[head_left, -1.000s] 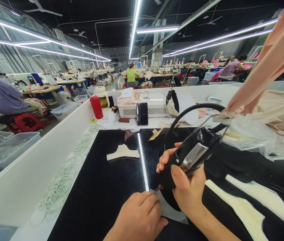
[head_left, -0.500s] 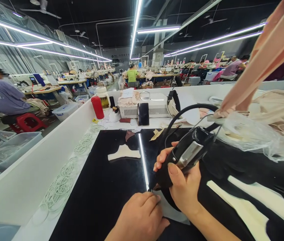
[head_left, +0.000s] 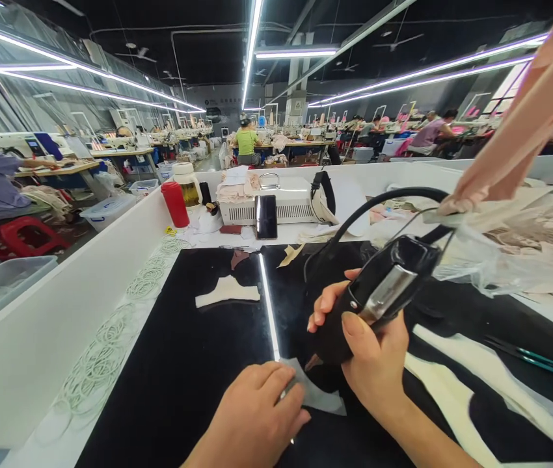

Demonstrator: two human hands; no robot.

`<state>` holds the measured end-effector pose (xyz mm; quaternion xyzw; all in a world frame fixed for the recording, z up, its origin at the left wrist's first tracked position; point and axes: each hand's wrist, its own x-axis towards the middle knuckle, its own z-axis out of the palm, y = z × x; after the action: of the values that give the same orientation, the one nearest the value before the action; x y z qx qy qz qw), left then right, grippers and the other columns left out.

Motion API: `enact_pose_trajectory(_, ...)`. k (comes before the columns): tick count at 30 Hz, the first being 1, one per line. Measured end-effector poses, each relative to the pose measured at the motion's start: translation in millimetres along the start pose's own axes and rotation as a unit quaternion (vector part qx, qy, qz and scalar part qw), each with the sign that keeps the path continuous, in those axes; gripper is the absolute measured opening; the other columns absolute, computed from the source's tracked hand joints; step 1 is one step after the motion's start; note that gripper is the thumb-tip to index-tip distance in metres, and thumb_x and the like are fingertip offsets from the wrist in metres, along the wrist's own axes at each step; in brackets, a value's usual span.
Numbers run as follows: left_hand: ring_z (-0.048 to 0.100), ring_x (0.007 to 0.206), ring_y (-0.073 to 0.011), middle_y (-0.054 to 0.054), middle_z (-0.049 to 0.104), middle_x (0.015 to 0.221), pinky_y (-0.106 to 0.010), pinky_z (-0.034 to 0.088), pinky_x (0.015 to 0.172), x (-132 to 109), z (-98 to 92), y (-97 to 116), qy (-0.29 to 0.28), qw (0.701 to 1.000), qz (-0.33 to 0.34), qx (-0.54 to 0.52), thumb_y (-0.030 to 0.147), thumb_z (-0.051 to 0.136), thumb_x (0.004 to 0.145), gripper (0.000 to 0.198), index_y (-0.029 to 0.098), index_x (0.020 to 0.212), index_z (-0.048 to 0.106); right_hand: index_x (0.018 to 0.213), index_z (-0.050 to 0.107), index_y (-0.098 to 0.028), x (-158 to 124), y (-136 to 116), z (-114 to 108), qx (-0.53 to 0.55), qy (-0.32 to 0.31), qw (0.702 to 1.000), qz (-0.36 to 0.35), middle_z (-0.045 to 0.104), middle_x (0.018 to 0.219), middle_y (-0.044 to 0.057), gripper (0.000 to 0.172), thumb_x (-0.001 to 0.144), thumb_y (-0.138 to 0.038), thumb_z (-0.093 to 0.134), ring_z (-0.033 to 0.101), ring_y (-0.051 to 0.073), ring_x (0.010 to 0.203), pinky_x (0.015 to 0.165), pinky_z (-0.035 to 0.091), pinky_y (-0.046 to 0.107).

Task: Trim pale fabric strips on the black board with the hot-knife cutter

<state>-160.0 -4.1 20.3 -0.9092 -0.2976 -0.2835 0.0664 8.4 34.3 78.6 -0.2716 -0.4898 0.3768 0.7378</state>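
Note:
My right hand [head_left: 374,338] is wrapped round a black hand tool [head_left: 388,286] with a silver lever and a thick black hose. The tool is tilted, its lower end close above the black work surface [head_left: 179,370]. My left hand [head_left: 261,403] has its fingers bent together at the left edge of a thin grey fabric piece [head_left: 318,393]. A small bright glint shows between those fingers; I cannot tell what it is. Right of my right forearm lie a cream fabric piece [head_left: 445,390] and a second cream piece [head_left: 491,370]. Another cream piece [head_left: 228,291] lies farther back.
Pale green rings [head_left: 95,364] lie in heaps along the white left wall [head_left: 37,338]. At the back stand a red cup [head_left: 175,204], a phone [head_left: 265,218] and a white vented box [head_left: 291,205]. Teal-handled tweezers [head_left: 550,367] lie at right. Pink cloth [head_left: 515,130] hangs by the hose.
The view has shifted right. The tool has lifted off the grey piece, with my right hand moving rightward. More of the grey piece shows beside my left fingers.

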Motion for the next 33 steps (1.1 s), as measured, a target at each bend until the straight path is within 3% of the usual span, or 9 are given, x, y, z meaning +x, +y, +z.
enact_pose_trajectory(11,0.074,0.098,-0.0216,-0.006,0.075,0.105,-0.035,0.065,0.081,4.0,-8.0,0.8,-0.015,0.999,0.022,0.024,0.024,0.037,0.110,0.034,0.015,0.107,0.069,0.120,0.058,-0.029,-15.8,-31.1,-40.8,-0.036,-0.008,0.999,0.013,0.063,0.086,0.000,0.033,0.092,-0.037,0.073,0.061,0.017,0.068,0.056,0.059,0.032)
enact_pose_trajectory(16,0.074,0.099,-0.0228,-0.007,0.075,0.109,-0.036,0.065,0.081,3.4,-9.2,0.4,-0.016,0.999,0.013,0.030,0.028,0.037,0.110,0.034,0.016,0.107,0.069,0.119,0.058,-0.029,-13.7,-31.5,-40.9,-0.033,0.020,0.999,0.001,0.063,0.085,0.000,0.033,0.091,-0.036,0.073,0.061,0.016,0.066,0.055,0.059,0.031)
enact_pose_trajectory(33,0.074,0.102,-0.0246,-0.008,0.076,0.110,-0.038,0.066,0.082,1.0,-7.8,-0.6,-0.033,0.999,0.015,0.034,0.026,0.038,0.109,0.032,0.015,0.109,0.069,0.120,0.056,-0.030,-20.2,-26.0,-36.2,-0.028,0.000,1.000,0.009,0.063,0.084,-0.001,0.029,0.095,-0.033,0.070,0.062,0.016,0.067,0.057,0.058,0.031)
